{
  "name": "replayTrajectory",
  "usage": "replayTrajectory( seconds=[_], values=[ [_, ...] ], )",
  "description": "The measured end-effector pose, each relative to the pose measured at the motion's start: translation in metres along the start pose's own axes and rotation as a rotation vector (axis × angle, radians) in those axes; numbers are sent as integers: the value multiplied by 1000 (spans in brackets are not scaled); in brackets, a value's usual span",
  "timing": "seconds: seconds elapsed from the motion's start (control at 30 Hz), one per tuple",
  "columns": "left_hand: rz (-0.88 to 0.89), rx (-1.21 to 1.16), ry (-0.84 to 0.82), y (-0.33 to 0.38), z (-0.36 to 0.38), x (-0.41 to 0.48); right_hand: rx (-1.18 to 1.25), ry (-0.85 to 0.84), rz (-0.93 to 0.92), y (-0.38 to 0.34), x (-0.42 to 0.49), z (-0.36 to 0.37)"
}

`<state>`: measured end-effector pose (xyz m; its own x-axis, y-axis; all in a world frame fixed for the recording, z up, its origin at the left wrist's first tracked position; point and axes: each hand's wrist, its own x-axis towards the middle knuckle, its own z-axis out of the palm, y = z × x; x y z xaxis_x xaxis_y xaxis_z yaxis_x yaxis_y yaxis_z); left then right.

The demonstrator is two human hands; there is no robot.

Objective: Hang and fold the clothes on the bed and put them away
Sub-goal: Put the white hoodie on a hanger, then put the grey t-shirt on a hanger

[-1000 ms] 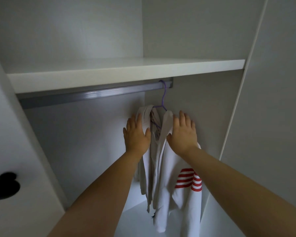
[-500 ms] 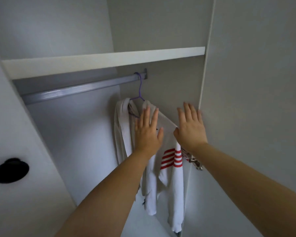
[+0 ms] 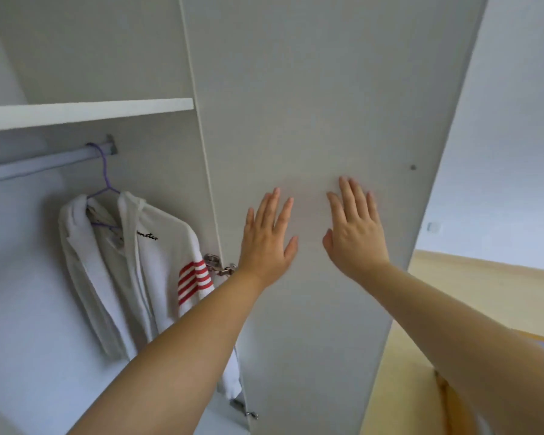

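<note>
holds left hand (image 3: 266, 243) and right hand (image 3: 355, 237) up before the open door (image 3: 311, 105), fingers straight, gripping nothing, side by side with a gap between. cannot tell if palms touch the panel. has white hoodie (image 3: 157, 262) with red stripes hanging on a purple hanger (image 3: 106, 180) at the right end of the rail (image 3: 38, 163), under the shelf (image 3: 85, 113), near the hinge (image 3: 219, 265).

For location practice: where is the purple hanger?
Head view, left side: the purple hanger hangs at the right end of the rail, under the shelf, carrying the white hoodie.
</note>
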<state>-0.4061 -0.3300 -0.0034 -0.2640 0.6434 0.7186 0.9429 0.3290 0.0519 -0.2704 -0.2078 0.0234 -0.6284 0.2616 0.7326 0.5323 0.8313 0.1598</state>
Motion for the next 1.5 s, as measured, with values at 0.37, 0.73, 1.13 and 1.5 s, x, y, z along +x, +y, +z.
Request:
replayTrajectory(
  seconds=[0.37,0.73,1.13,1.5],
  values=[
    [440,-156,-145,220,55,-5,-296,-121,300,164,-158,-80],
    [654,-376,-141,401,126,66,-543,-201,681,307,-231,-141],
    [774,-560,-149,566,224,127,-684,-295,955,441,-273,-135],
    [808,-532,-229,681,360,254,-654,-351,1055,630,-244,-57]
  ],
)
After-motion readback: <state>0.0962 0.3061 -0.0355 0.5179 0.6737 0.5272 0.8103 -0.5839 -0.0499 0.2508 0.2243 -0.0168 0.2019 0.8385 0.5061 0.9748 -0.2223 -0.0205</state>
